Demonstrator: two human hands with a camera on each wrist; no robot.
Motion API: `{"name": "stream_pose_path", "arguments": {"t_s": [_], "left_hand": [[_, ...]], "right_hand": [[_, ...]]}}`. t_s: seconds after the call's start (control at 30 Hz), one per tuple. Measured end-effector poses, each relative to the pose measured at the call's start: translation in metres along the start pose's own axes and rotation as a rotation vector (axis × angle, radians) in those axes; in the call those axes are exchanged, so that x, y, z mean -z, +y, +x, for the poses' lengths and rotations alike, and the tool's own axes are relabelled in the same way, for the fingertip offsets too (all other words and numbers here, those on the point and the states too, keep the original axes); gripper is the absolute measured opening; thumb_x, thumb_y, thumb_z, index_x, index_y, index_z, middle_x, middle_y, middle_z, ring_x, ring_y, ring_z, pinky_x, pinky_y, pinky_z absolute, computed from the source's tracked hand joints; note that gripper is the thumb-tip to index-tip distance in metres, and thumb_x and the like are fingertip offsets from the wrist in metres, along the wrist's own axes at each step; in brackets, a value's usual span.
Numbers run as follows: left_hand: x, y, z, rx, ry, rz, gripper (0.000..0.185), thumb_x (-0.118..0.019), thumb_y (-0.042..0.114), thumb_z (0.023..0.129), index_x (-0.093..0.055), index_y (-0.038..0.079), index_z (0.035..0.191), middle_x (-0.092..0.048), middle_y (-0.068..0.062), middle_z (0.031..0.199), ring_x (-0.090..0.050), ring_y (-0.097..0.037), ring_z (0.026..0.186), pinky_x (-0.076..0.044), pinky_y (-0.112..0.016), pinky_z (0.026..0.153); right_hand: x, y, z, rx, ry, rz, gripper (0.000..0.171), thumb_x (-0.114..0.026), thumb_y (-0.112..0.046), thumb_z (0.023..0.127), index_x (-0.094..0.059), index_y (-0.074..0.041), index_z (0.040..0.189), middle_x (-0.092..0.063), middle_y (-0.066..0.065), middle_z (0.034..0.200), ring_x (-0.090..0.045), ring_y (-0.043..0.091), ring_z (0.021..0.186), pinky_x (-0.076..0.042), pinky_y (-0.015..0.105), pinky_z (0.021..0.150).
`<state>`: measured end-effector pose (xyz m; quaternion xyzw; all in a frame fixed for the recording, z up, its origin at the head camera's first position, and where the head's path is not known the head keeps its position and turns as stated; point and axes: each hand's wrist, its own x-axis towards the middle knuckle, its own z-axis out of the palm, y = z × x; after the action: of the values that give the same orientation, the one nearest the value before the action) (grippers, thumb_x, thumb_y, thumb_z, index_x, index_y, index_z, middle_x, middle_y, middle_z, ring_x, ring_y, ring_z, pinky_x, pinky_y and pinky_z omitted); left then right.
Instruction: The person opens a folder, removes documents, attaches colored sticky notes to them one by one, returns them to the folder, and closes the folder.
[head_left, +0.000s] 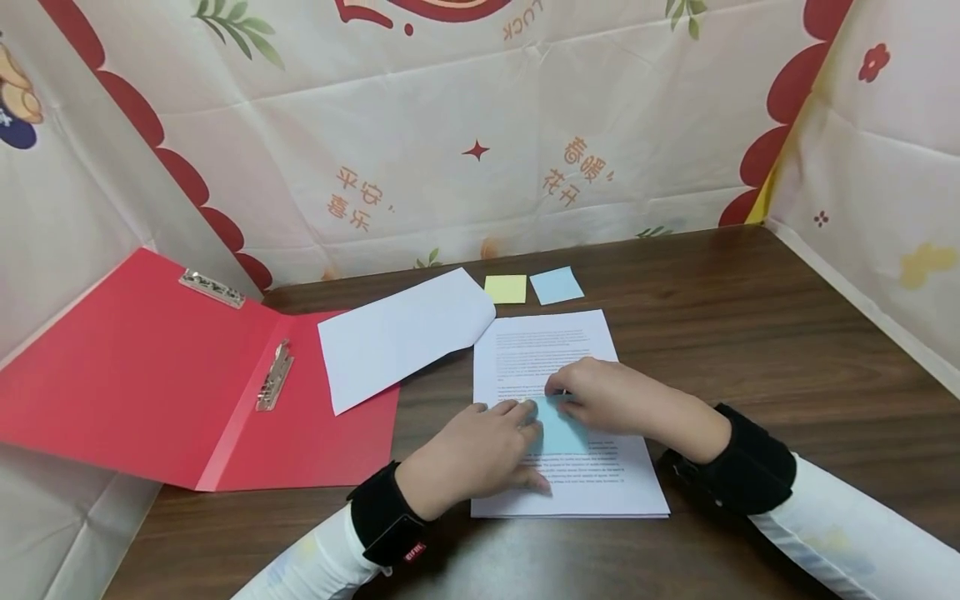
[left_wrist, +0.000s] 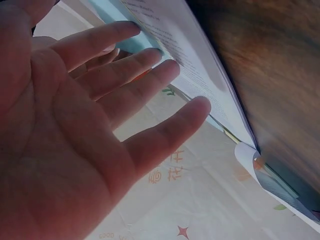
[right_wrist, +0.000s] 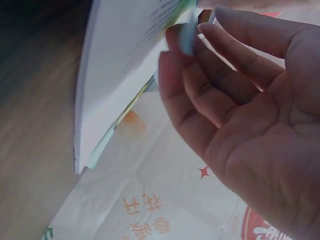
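A stack of printed paper (head_left: pixel 555 333) lies on the table in the head view, with a light blue sticky note (head_left: pixel 562 433) over its text. My left hand (head_left: pixel 476 454) reaches across the lower left of the stack; its fingertips touch the note's left side and its thumb is spread apart. In the left wrist view the fingers (left_wrist: pixel 145 95) extend nearly straight. From the other side, my right hand (head_left: pixel 618 396) pinches the note's upper edge between curled fingers and thumb. A narrow blue edge of the note (right_wrist: pixel 187 37) shows against those fingers in the right wrist view.
An opened red folder (head_left: pixel 142 358) with metal clips (head_left: pixel 275 375) lies at the left. A white sheet (head_left: pixel 405 333) spans from the folder to the stack. Behind the stack lie a yellow sticky note (head_left: pixel 506 289) and another blue one (head_left: pixel 557 286). Printed cloth (head_left: pixel 450 100) hangs around the table.
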<state>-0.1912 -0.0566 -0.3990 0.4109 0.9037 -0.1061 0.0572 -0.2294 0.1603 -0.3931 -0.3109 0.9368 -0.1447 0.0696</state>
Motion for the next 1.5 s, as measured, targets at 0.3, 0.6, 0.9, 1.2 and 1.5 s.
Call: {"name": "stream_pose_path", "arguments": {"t_s": [0.3, 0.6, 0.9, 1.2, 1.5], "left_hand": [[-0.002, 0.001, 0.001, 0.024, -0.053, -0.094, 0.074, -0.055, 0.077, 0.095, -0.06, 0.024, 0.148, -0.043, -0.004, 0.171, -0.048, -0.022, 0.154, -0.052, -0.053, 0.116], [-0.002, -0.001, 0.001, 0.018, -0.081, -0.156, 0.081, -0.056, 0.075, 0.097, -0.048, 0.027, 0.161, -0.038, -0.003, 0.173, -0.038, -0.025, 0.161, -0.045, -0.054, 0.123], [-0.005, 0.004, 0.003, 0.008, -0.028, -0.139, 0.086, -0.065, 0.07, 0.092, -0.044, 0.025, 0.163, -0.044, -0.007, 0.169, -0.047, -0.027, 0.155, -0.052, -0.042, 0.117], [-0.008, 0.006, 0.003, 0.01, -0.014, -0.135, 0.071, -0.069, 0.067, 0.093, -0.061, 0.019, 0.145, -0.049, -0.009, 0.166, -0.048, -0.026, 0.154, -0.052, -0.039, 0.117], [-0.004, 0.005, 0.0, 0.022, 0.02, -0.106, 0.07, -0.069, 0.07, 0.091, -0.063, 0.021, 0.142, -0.052, -0.006, 0.164, -0.05, -0.023, 0.152, -0.053, -0.034, 0.114]], "right_hand": [[-0.003, -0.021, -0.02, 0.106, -0.052, -0.214, 0.039, -0.074, -0.019, 0.1, -0.07, -0.001, 0.135, -0.07, 0.015, 0.141, -0.067, 0.032, 0.133, -0.057, 0.058, 0.105], [-0.008, -0.036, -0.027, 0.048, -0.259, -0.188, 0.056, -0.062, -0.035, 0.108, -0.055, -0.004, 0.154, -0.047, 0.015, 0.167, -0.043, 0.033, 0.157, -0.041, 0.069, 0.119], [-0.008, -0.037, -0.033, -0.011, -0.349, -0.137, 0.078, -0.06, -0.056, 0.104, -0.044, -0.007, 0.162, -0.032, 0.014, 0.175, -0.032, 0.031, 0.163, -0.02, 0.077, 0.126], [-0.001, -0.024, -0.048, -0.107, -0.381, -0.085, 0.088, -0.065, -0.063, 0.098, -0.043, -0.007, 0.163, -0.031, 0.009, 0.176, -0.039, 0.031, 0.16, -0.02, 0.086, 0.117], [0.01, -0.012, -0.064, -0.146, -0.369, -0.059, 0.084, -0.069, -0.057, 0.098, -0.046, -0.006, 0.161, -0.033, 0.01, 0.175, -0.039, 0.03, 0.16, -0.017, 0.085, 0.118]]}}
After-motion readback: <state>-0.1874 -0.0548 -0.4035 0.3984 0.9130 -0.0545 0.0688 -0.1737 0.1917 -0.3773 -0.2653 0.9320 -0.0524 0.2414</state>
